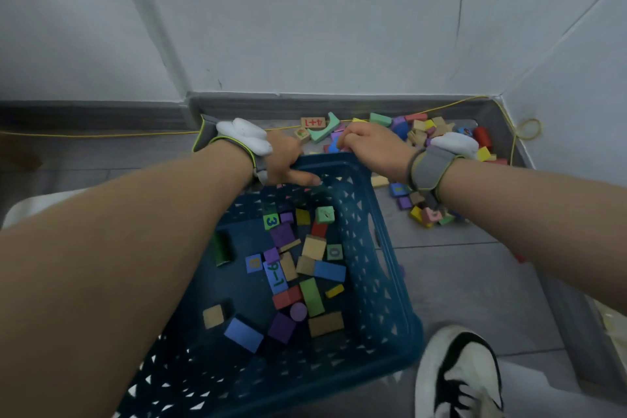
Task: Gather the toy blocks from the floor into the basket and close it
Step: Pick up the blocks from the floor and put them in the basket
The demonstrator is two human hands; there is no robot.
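1. The left hand [286,159] reaches forward with forearm outstretched, its grip closed over the far rim of the dark blue perforated plastic basket [383,268], thumb inside the rim.
2. The right hand [371,148] hangs palm-down just past that rim, fingers curled shut on a few small coloured blocks.
3. More coloured wooden toy blocks [419,131] lie scattered on the grey tiled floor [475,282] near the wall; others lie in the basket.
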